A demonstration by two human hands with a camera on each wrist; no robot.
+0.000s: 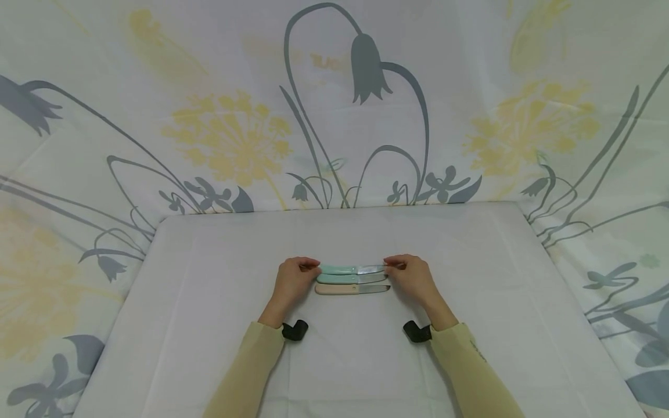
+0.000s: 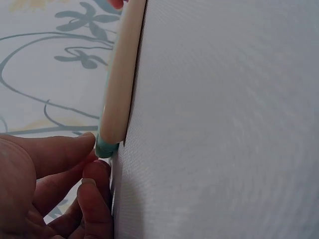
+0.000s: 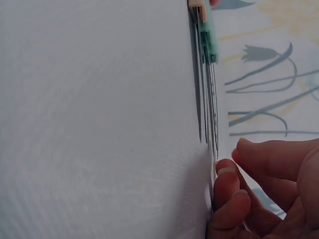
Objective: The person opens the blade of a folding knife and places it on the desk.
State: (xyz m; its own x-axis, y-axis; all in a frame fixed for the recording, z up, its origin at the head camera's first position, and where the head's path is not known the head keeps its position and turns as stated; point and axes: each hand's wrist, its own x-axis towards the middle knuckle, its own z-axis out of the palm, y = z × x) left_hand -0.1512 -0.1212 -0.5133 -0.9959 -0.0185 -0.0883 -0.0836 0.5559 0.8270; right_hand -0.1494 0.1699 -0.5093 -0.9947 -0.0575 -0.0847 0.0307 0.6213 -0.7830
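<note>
Three small knives lie side by side on a white-covered table, handles to the left and blades to the right. Farthest from me is a mint-green knife (image 1: 337, 270); a second mint-green knife (image 1: 335, 279) lies just below it. Nearest is a beige-handled knife (image 1: 337, 289), its handle (image 2: 122, 74) large in the left wrist view. My left hand (image 1: 294, 280) pinches the handle end of the farthest knife. At that knife's blade tip, my right hand (image 1: 413, 278) has thumb and fingertips around it. The blades (image 3: 209, 104) appear edge-on in the right wrist view.
The white table cover (image 1: 345, 360) shows faint creases. A floral-patterned cloth (image 1: 324, 128) rises behind the table and along both sides. Dark wrist-worn devices (image 1: 297, 330) sit at the cuffs of the pale yellow sleeves (image 1: 243, 366).
</note>
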